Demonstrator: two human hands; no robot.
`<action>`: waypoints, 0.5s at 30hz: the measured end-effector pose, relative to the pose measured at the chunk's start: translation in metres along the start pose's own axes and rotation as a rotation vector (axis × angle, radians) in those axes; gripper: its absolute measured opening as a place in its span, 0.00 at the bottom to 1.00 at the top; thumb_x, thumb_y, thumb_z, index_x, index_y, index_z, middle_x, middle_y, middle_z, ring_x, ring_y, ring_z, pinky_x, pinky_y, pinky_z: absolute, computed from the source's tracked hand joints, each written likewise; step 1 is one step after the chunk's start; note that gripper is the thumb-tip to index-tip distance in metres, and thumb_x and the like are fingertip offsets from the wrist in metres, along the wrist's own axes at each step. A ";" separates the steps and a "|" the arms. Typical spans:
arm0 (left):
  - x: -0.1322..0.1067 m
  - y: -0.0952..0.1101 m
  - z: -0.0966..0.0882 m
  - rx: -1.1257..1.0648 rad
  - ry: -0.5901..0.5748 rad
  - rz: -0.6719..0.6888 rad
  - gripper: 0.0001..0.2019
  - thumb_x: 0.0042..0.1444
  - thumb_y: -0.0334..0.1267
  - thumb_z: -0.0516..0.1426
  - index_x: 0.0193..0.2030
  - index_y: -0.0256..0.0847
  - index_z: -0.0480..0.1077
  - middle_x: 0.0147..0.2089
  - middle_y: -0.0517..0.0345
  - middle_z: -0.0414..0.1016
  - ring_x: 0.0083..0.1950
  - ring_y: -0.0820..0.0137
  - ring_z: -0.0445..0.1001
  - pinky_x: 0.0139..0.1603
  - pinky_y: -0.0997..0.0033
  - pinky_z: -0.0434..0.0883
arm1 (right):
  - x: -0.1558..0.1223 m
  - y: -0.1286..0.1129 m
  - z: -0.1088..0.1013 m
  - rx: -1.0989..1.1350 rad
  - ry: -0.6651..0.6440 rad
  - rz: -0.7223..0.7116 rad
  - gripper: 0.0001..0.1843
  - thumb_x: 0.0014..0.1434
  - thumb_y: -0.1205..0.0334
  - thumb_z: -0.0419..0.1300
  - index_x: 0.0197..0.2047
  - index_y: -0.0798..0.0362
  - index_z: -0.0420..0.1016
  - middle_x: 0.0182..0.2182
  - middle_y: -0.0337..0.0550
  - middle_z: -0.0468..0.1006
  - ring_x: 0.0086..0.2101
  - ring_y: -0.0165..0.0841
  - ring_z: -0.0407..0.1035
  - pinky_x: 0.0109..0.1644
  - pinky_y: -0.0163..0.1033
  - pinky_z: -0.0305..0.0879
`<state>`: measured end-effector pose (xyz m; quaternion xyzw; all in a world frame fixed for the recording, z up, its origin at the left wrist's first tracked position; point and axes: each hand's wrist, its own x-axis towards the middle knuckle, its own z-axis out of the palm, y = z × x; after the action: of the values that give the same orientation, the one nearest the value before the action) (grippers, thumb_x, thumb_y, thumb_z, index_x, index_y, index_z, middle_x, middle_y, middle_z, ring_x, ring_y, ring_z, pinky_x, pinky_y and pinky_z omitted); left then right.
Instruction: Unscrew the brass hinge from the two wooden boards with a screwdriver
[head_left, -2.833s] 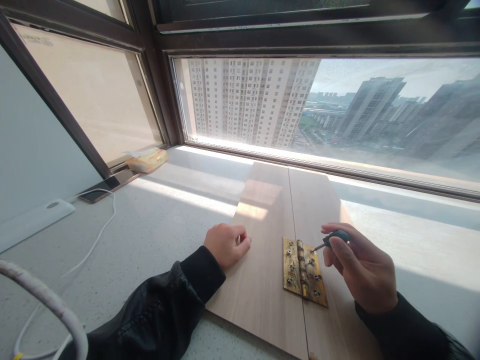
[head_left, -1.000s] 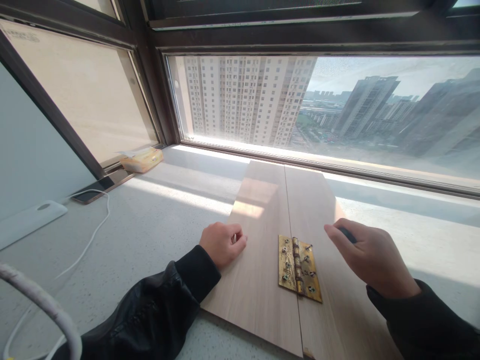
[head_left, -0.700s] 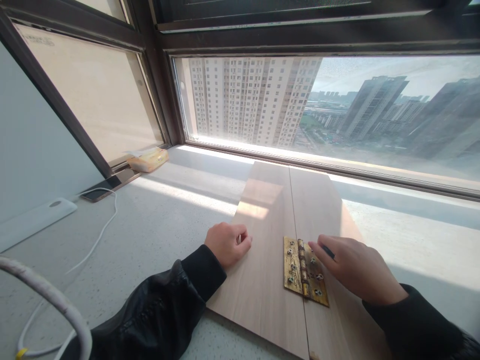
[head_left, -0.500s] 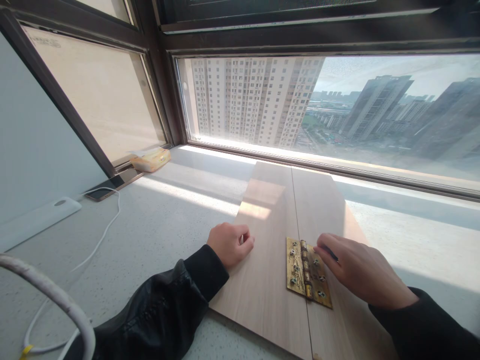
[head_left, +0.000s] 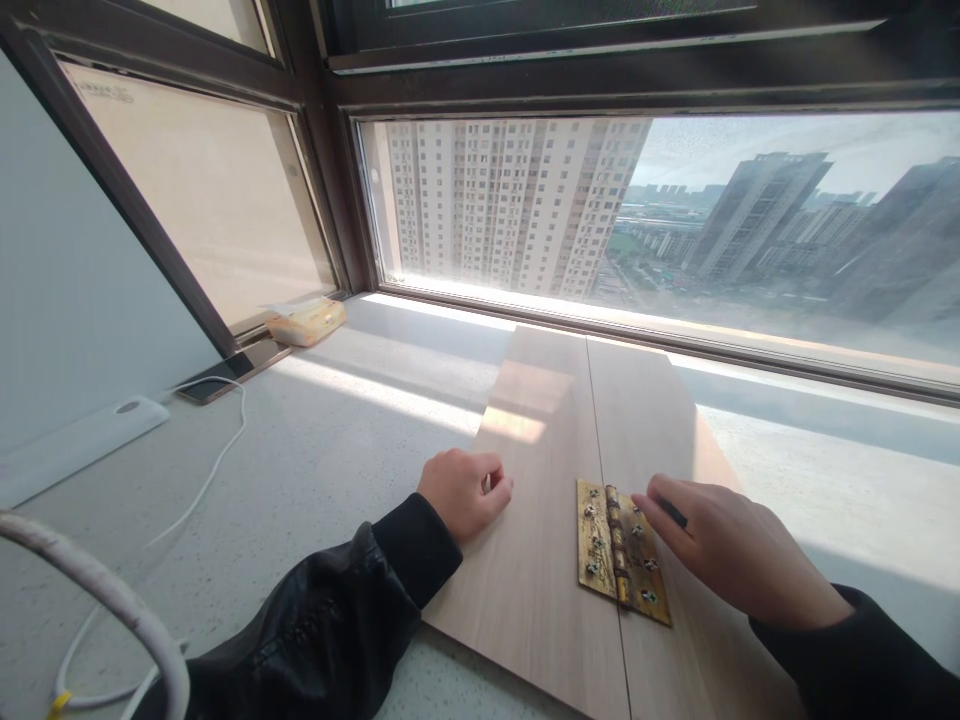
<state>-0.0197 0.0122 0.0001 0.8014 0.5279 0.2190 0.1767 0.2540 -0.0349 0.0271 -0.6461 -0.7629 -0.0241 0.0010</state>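
A worn brass butt hinge (head_left: 619, 555) lies open across the seam between two pale wooden boards, with screw heads in the holes of both leaves. My left hand (head_left: 463, 492) rests on the left board (head_left: 536, 580), fingers curled in and thumb close to the forefinger; whatever they may hold is hidden. Over the hinge's right leaf, my right hand (head_left: 724, 535) is closed in a pinch on a small dark tool (head_left: 670, 510), mostly covered by the fingers. Its fingertips are by the upper screw of that leaf. The right board (head_left: 634, 400) runs beneath this hand.
The boards lie on a speckled white sill (head_left: 360, 440) before a window (head_left: 517, 210). To the left are a phone (head_left: 210, 390), a tissue pack (head_left: 307, 322), a white cable (head_left: 217, 460) and a long white bar (head_left: 82, 450). A thick pale tube (head_left: 112, 590) curves in front.
The whole view has shifted slightly. My right hand stays at the hinge's upper right screw, its grip slightly turned so more of the dark tool shows. My left hand keeps its place.
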 end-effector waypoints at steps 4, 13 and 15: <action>0.000 0.000 0.000 0.004 0.000 0.002 0.13 0.52 0.44 0.51 0.24 0.40 0.69 0.19 0.61 0.66 0.22 0.74 0.62 0.26 0.74 0.53 | -0.001 0.002 -0.002 0.021 0.023 -0.070 0.16 0.61 0.49 0.46 0.29 0.49 0.64 0.24 0.39 0.72 0.21 0.33 0.64 0.22 0.36 0.50; 0.000 0.001 -0.001 -0.010 -0.003 -0.009 0.14 0.52 0.44 0.50 0.23 0.40 0.69 0.19 0.61 0.66 0.22 0.74 0.62 0.26 0.74 0.53 | 0.000 0.011 -0.004 0.129 0.061 -0.236 0.10 0.61 0.56 0.48 0.36 0.47 0.69 0.31 0.40 0.75 0.25 0.32 0.69 0.25 0.36 0.58; 0.000 0.000 0.000 -0.014 -0.002 -0.003 0.14 0.52 0.44 0.50 0.23 0.40 0.69 0.19 0.61 0.66 0.22 0.74 0.62 0.26 0.74 0.54 | -0.001 0.009 -0.006 0.165 0.059 -0.285 0.10 0.61 0.58 0.48 0.37 0.46 0.69 0.33 0.40 0.75 0.25 0.31 0.69 0.26 0.35 0.60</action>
<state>-0.0196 0.0123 0.0007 0.7995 0.5275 0.2215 0.1832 0.2630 -0.0346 0.0330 -0.5281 -0.8458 0.0198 0.0728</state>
